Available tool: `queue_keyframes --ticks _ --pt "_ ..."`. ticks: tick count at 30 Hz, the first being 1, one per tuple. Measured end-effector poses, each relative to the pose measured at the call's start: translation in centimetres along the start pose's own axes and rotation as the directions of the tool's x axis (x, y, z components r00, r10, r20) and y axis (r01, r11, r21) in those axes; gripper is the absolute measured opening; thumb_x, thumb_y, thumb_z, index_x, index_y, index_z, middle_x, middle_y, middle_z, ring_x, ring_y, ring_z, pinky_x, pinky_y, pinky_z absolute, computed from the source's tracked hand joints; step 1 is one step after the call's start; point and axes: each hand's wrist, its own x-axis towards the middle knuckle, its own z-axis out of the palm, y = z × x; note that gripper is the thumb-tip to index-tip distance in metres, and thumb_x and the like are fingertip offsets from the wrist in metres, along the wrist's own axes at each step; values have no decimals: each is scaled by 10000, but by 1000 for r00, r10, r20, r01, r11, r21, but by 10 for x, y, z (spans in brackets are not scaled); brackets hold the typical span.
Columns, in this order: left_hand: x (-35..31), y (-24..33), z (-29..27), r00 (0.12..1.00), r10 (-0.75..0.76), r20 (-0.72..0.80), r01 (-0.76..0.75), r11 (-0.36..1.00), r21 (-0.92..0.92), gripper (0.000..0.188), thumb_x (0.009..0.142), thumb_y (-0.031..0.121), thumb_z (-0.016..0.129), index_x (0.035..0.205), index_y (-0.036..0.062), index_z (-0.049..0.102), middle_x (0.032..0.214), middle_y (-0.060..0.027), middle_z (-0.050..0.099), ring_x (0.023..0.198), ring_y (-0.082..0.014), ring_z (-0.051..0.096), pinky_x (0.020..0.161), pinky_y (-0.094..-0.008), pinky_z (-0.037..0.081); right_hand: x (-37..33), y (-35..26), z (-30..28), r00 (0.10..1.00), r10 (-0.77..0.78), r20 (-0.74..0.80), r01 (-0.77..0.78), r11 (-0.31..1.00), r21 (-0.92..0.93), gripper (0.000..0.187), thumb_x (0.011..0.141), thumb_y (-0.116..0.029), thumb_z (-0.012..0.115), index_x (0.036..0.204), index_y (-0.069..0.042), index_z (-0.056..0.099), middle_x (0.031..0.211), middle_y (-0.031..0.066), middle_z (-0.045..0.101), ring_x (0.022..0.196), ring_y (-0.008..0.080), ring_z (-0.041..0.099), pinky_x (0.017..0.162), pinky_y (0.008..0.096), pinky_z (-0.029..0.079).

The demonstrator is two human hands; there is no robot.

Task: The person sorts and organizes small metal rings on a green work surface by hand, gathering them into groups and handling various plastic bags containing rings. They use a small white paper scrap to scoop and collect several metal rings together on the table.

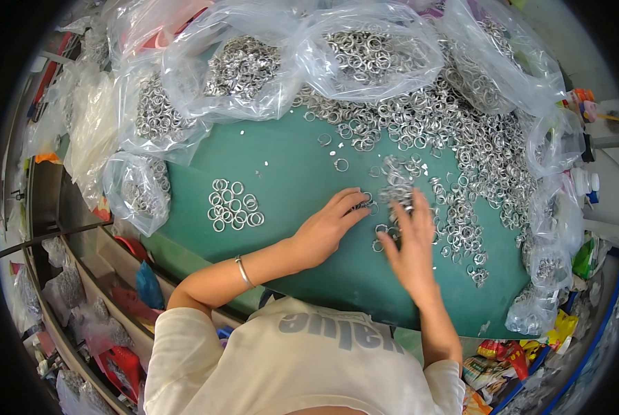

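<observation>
On the green tabletop (282, 155), my left hand (329, 227) reaches rightward, its fingers stretched and slightly parted, the tips beside a few silver rings (372, 205). A metal bangle circles that wrist. My right hand (413, 245) has its fingers spread over a small heap of silver rings (396, 173), and its fingertips are a little smeared by motion. Whether any ring sits under those fingertips is hidden. Left of both hands, a separate flat cluster of rings (235, 206) lies on the green surface.
A large mound of rings (486, 149) spreads along the far right. Clear plastic bags filled with rings (246, 66) line the back, with another bag (140, 190) at the left. Drawers or shelves (91, 266) stand at the lower left. Coloured packets (503, 356) lie at the lower right.
</observation>
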Motion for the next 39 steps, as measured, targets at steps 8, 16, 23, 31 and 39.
queue_keyframes --ticks 8,16,23,31,39 --pt "4 9 -16 986 -86 -145 81 996 -39 433 745 -108 555 1161 11 536 1300 -166 442 1221 -378 409 992 -435 384 -19 -15 -16 936 -308 170 269 938 218 271 779 -83 656 1041 -36 604 1176 97 535 1175 273 466 1007 464 315" --pt "15 9 -9 999 29 32 -39 921 387 432 788 155 662 1206 137 554 1438 -68 316 1333 -394 224 997 -660 242 -21 9 -39 988 -106 -110 127 970 206 108 712 -12 697 809 -35 656 779 65 599 796 234 558 805 357 395" --pt "37 7 -3 991 -19 -134 57 957 284 325 793 134 657 1106 81 587 1223 -73 494 1137 -306 438 928 -459 347 -4 23 -41 984 118 -133 -81 964 254 131 746 -15 667 875 -22 646 813 76 610 791 255 544 746 343 390" --pt "48 9 -12 982 -111 -153 103 993 -57 224 817 14 600 1040 35 582 1021 -93 583 936 -227 547 816 -356 411 19 25 -27 987 -16 -159 39 988 146 233 756 -33 671 982 -10 620 966 125 592 908 305 536 812 376 423" --pt "21 -4 -22 887 -461 -16 323 646 -692 256 888 -56 465 1134 -7 516 942 -41 565 812 -78 516 673 -200 435 44 -1 -9 973 -147 -176 144 989 -31 137 749 -38 661 880 -42 622 889 64 540 851 249 495 739 357 366"
